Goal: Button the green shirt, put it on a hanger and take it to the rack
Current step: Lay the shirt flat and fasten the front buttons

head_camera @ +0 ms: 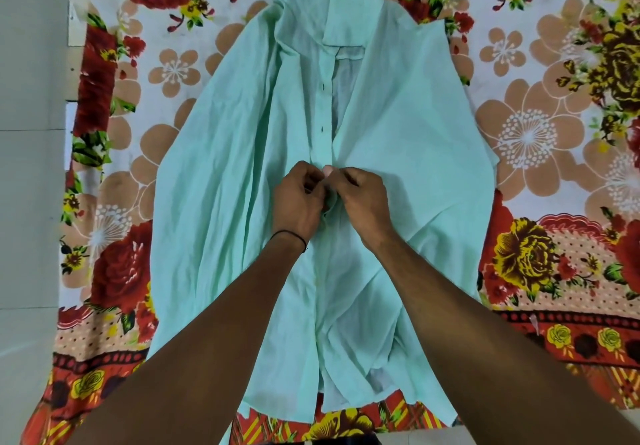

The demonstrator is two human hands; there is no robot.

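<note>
The pale green shirt lies face up on a flowered bedsheet, collar at the far end and hem toward me. Its front placket runs down the middle, open above my hands with two dark buttonholes showing. My left hand and my right hand meet at the placket near mid-chest, fingers pinched on the two front edges of the shirt. Any button there is hidden by my fingers. A thin dark band circles my left wrist. No hanger or rack is in view.
The bedsheet, printed with red, yellow and tan flowers, covers the surface under the shirt. Pale floor tiles run along the left side, past the sheet's edge.
</note>
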